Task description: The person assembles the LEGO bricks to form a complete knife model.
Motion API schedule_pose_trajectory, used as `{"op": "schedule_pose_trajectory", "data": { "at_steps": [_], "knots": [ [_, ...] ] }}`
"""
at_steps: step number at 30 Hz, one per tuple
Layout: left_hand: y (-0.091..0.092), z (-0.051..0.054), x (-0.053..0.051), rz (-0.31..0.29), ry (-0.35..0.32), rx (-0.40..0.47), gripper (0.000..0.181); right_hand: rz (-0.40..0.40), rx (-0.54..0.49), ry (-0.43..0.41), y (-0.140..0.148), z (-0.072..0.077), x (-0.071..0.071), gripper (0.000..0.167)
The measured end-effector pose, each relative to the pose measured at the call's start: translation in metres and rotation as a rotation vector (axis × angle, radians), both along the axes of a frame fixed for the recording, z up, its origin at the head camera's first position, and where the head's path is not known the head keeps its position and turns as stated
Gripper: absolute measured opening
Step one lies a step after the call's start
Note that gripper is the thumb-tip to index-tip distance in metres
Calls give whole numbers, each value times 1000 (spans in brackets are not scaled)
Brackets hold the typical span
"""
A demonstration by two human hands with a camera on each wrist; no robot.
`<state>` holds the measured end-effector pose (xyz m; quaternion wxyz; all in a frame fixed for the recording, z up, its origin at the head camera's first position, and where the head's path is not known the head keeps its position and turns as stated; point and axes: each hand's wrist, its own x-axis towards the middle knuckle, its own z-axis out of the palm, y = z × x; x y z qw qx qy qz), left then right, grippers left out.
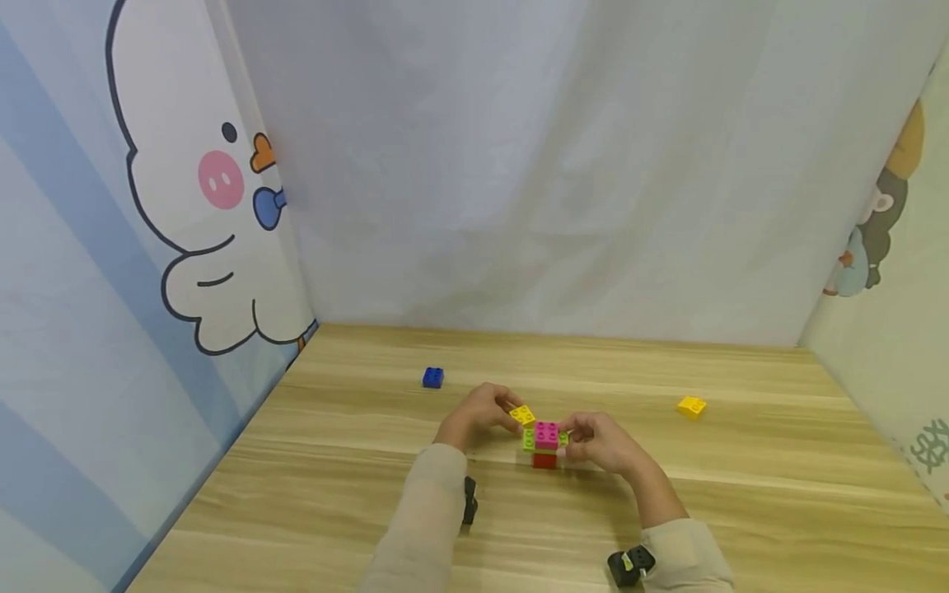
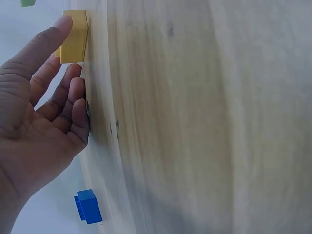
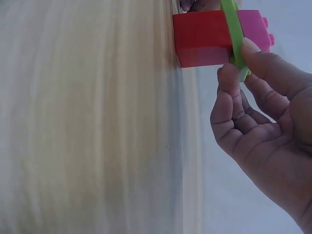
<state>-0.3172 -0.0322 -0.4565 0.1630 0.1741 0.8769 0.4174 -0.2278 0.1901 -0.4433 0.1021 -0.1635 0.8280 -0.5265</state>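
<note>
**Yellow brick, hand-held, beside three-piece brick stack**

Left hand: thumb and forefinger are pinching the yellow brick; the remaining fingers are curling without a hold.

Right hand: thumb and fingers are gripping the right end of the stack's green piece.

Yellow brick, one, four studs showing: sitting just left of the stack and slightly beyond it, the left hand being the nearer. Governing relation: the brick is lying askew to the green piece's long axis, which is running left to right, and is facing its studded left end. Whether its underside is touching the tabletop, cannot tell.

Stack, standing upright: red brick is forming the base, the green piece is lying across it, and pink brick is topping the middle.

Outlying: blue brick, resting left of and beyond the stack, well apart; second yellow brick, resting right of and beyond it, well apart.

White cloth: hanging beyond the stack.
</note>
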Motion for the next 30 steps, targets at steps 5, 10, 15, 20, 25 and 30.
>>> {"op": "schedule_pose_trajectory", "data": {
  "at_steps": [5, 10, 15, 20, 25, 30],
  "knots": [
    [0, 2, 0, -2, 36, -11, 35, 1, 2, 10, 0, -3, -1, 31],
    [-1, 7, 2, 20, 46, 24, 35, -4, -16, -1, -1, -6, 0, 31],
    [-1, 10, 2, 18, 49, 50, 41, -6, -17, -5, -2, -5, 1, 31],
    [-2, 11, 3, 7, 61, 42, 40, -19, 21, -2, -3, -6, -1, 30],
    [-6, 10, 4, -18, 123, 74, 36, -30, 30, -2, -3, -6, -1, 30],
    [-9, 12, 6, -29, 156, 118, 34, -31, 27, 8, -2, -1, 0, 32]
  ]
}}
